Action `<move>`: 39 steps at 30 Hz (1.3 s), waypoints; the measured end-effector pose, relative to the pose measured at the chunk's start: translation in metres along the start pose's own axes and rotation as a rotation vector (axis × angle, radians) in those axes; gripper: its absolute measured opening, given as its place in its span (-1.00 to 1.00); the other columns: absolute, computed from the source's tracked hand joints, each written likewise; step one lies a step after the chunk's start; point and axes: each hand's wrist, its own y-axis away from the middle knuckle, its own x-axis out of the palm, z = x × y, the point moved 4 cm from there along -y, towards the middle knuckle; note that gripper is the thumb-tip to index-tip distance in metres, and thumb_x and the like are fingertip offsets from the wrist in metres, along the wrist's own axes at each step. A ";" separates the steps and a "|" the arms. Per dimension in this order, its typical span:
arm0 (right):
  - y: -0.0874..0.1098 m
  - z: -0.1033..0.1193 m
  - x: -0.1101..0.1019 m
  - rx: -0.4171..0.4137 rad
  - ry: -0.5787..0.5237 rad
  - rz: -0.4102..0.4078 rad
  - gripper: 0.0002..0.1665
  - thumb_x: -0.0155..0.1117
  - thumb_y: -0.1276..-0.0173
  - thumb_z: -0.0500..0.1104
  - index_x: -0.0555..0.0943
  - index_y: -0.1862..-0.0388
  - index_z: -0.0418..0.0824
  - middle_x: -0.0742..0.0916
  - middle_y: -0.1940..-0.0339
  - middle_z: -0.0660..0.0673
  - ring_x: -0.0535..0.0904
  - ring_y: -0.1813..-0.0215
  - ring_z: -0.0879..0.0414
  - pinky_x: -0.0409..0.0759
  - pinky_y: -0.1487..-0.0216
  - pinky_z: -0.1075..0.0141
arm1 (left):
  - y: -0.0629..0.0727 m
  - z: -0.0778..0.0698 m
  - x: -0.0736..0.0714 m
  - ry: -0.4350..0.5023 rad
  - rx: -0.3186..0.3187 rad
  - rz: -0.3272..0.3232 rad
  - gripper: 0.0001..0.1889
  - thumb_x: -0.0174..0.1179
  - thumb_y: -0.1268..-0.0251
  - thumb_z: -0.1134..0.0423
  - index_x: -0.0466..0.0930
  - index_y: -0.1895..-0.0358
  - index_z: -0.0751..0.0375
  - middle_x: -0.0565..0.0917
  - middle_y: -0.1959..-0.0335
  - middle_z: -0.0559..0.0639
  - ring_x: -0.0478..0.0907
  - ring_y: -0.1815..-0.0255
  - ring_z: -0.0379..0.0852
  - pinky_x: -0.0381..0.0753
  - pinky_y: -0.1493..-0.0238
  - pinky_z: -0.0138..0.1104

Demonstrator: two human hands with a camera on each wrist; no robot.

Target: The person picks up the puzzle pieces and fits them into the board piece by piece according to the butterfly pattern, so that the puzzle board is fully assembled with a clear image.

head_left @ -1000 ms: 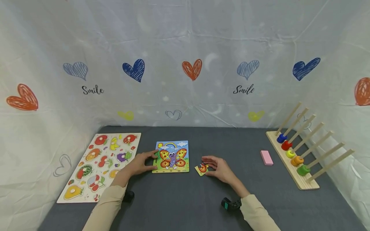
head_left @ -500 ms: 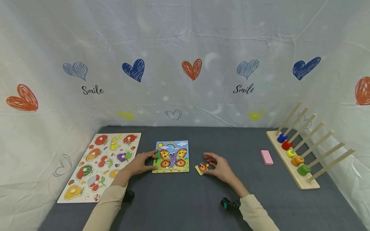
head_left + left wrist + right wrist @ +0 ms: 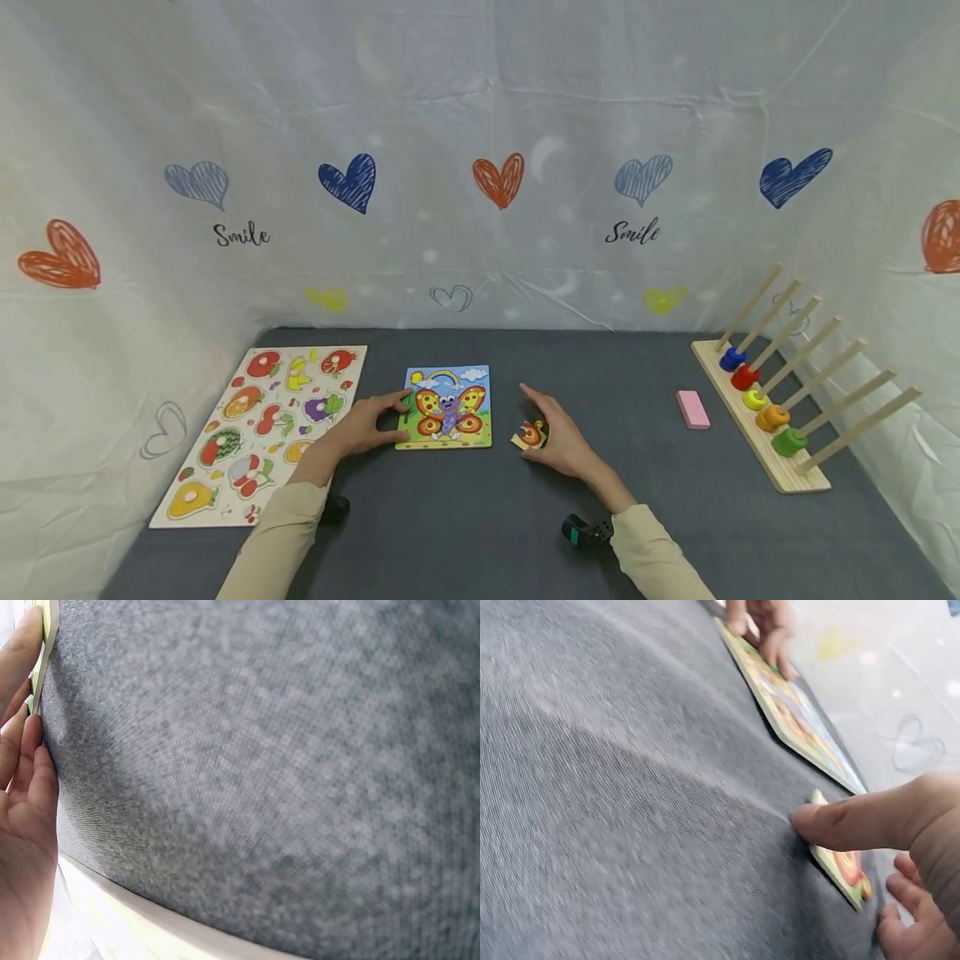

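Observation:
A square butterfly puzzle [image 3: 447, 408] lies flat near the middle of the table. My left hand [image 3: 360, 427] holds it at its left edge, thumb low and index finger higher. The left wrist view has only a sliver of the puzzle [image 3: 51, 634] beside the fingers. To the right lies a small puzzle piece [image 3: 533, 433] with an orange and red wing pattern. My right hand [image 3: 566, 442] is around it, thumb touching its near side and index finger stretched away. In the right wrist view, the thumb partly covers the piece [image 3: 847, 864] and the other fingers are spread apart.
A fruit puzzle board [image 3: 258, 433] lies at left, partly behind the left forearm. A pink block [image 3: 692, 410] rests at right, near a wooden peg stand [image 3: 813, 479] with coloured rings. White curtain [image 3: 480, 92] with printed hearts surrounds the dark table [image 3: 465, 533].
My right hand's fingers have spread, the index finger moving forward, off the piece. The puzzle piece has turned and shifted slightly right. My left hand stays at the puzzle.

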 end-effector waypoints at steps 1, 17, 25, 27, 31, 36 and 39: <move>0.001 -0.002 -0.002 0.011 -0.004 0.010 0.21 0.60 0.14 -0.42 0.18 -0.50 -0.21 0.45 -0.23 -0.30 0.40 -0.27 -0.16 0.39 -0.26 -0.04 | 0.000 0.000 0.000 0.000 0.000 -0.001 -0.58 0.36 -0.16 0.08 0.60 -0.04 0.23 0.44 -0.32 0.16 0.32 -0.33 0.25 0.30 -0.26 0.12; 0.003 -0.015 -0.025 0.029 -0.120 0.055 -0.21 0.51 0.06 -0.45 0.45 -0.23 -0.42 0.63 -0.10 -0.31 0.53 -0.17 -0.17 0.49 -0.19 0.21 | -0.003 0.001 -0.002 -0.013 -0.022 0.005 -0.28 0.37 -0.15 0.08 0.35 -0.36 0.26 0.63 -0.09 0.08 0.36 -0.31 0.21 0.33 -0.26 0.09; 0.005 -0.021 -0.025 0.003 -0.025 -0.012 -0.47 0.57 0.07 -0.29 0.67 0.05 -0.37 0.62 -0.06 -0.23 0.54 -0.14 -0.16 0.55 -0.10 0.26 | -0.002 -0.002 -0.005 -0.019 -0.010 -0.005 -0.27 0.37 -0.15 0.10 0.33 -0.37 0.28 0.64 -0.07 0.10 0.38 -0.28 0.24 0.34 -0.24 0.10; 0.006 -0.020 -0.025 -0.029 -0.001 -0.037 -0.51 0.59 0.07 -0.24 0.70 0.11 -0.36 0.63 -0.03 -0.19 0.55 -0.10 -0.14 0.57 -0.06 0.28 | -0.002 -0.001 -0.004 -0.028 -0.004 -0.003 -0.28 0.36 -0.17 0.08 0.33 -0.37 0.30 0.65 -0.07 0.10 0.38 -0.28 0.25 0.35 -0.23 0.12; 0.007 -0.020 -0.025 -0.089 0.003 -0.057 -0.54 0.59 0.06 -0.18 0.71 0.16 -0.35 0.63 0.03 -0.15 0.57 -0.03 -0.09 0.59 0.00 0.35 | -0.002 0.000 -0.003 -0.024 -0.017 -0.003 -0.36 0.36 -0.16 0.08 0.43 -0.29 0.26 0.61 -0.13 0.11 0.36 -0.30 0.25 0.32 -0.25 0.12; 0.007 -0.025 -0.028 -0.013 -0.103 -0.002 -0.53 0.53 -0.03 -0.25 0.66 0.04 -0.36 0.64 -0.03 -0.24 0.58 -0.08 -0.15 0.59 -0.04 0.30 | 0.000 0.000 -0.002 -0.011 -0.005 -0.001 -0.53 0.36 -0.17 0.08 0.58 -0.10 0.23 0.45 -0.31 0.16 0.30 -0.34 0.26 0.28 -0.28 0.13; 0.007 -0.027 -0.032 0.016 -0.170 0.018 -0.54 0.48 -0.10 -0.28 0.63 -0.01 -0.37 0.67 0.00 -0.31 0.63 0.00 -0.16 0.63 0.05 0.27 | 0.001 0.000 0.000 -0.017 -0.006 0.004 -0.55 0.36 -0.17 0.08 0.59 -0.07 0.23 0.40 -0.35 0.16 0.30 -0.34 0.26 0.28 -0.28 0.13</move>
